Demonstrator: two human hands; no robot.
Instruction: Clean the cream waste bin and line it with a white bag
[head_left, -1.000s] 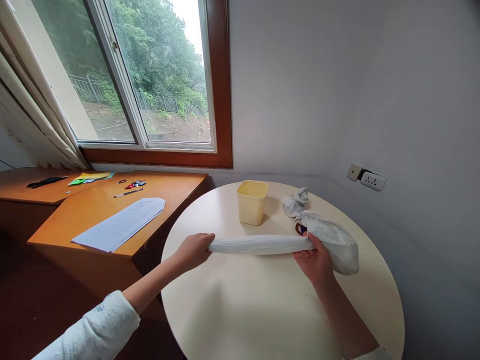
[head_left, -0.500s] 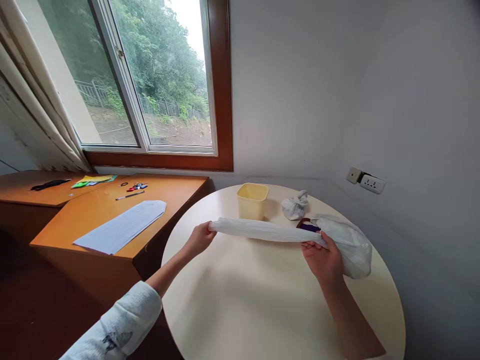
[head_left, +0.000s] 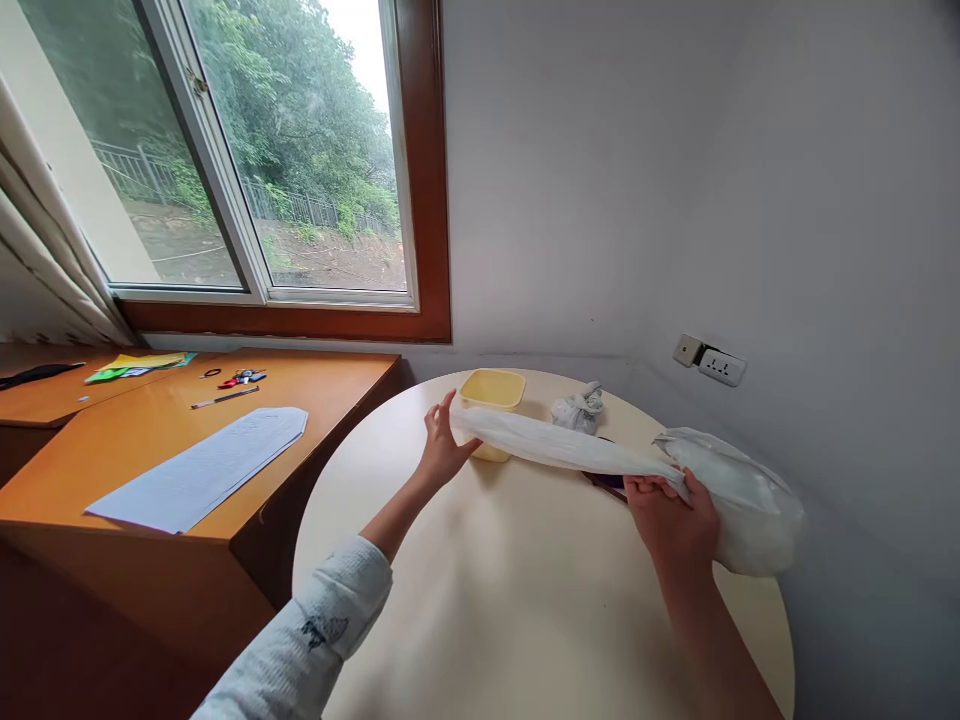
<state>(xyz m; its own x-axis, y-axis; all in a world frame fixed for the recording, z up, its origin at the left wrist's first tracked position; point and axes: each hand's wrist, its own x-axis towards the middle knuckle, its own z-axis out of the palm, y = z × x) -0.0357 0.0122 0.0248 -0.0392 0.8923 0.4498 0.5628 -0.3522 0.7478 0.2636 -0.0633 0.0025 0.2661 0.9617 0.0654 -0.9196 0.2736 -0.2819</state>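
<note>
White bag has shifted right, stretched long (and creased).

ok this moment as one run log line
left grip: open at end of white plastic, contact unclear | right grip: closed on white plastic | yellow container: partly behind white plastic | knotted bag: on round table

At the centre of the frame, the stretched bag is thin, creased, translucent plastic; the yellow tub there looks like smooth plastic. The round desk at lower centre is smooth with a faint sheen, the orange desk at left glossy wood, its paper matt. The lower-left sleeve is textured cloth.
</note>
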